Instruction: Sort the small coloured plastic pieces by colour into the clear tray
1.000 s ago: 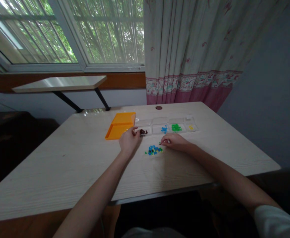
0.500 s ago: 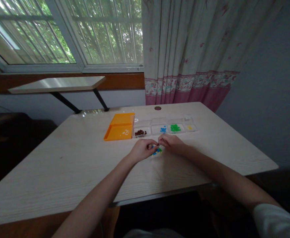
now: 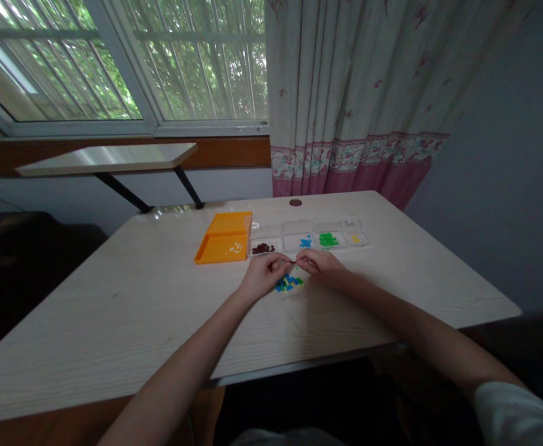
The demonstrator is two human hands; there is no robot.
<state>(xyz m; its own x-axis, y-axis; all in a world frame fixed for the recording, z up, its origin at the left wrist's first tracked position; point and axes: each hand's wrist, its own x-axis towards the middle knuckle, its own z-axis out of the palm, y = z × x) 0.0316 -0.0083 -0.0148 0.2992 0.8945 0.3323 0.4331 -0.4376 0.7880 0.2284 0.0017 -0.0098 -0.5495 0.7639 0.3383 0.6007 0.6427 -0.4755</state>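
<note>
My left hand (image 3: 262,274) and my right hand (image 3: 323,266) meet fingertip to fingertip above the table, both closed in a pinch. Between the tips is something dark and tiny, too small to name. Just below them on the table lies a small flat patch of blue, green and yellow pieces (image 3: 289,283); the left hand partly covers its left edge. Beyond the hands stand clear trays with small brown pieces (image 3: 262,248), blue pieces (image 3: 305,241), green pieces (image 3: 328,239) and yellow pieces (image 3: 355,238).
An opened orange case (image 3: 227,224) with a few white pieces (image 3: 236,247) lies left of the trays. A small shelf (image 3: 108,156) on black supports rises at the table's back left. The wooden table (image 3: 141,303) has a round dark cable hole (image 3: 295,202) near its back edge.
Both hands have lifted slightly away from the coloured patch, the left also shifting a little left. More of the patch now shows, and the fingertips have come together above it.
</note>
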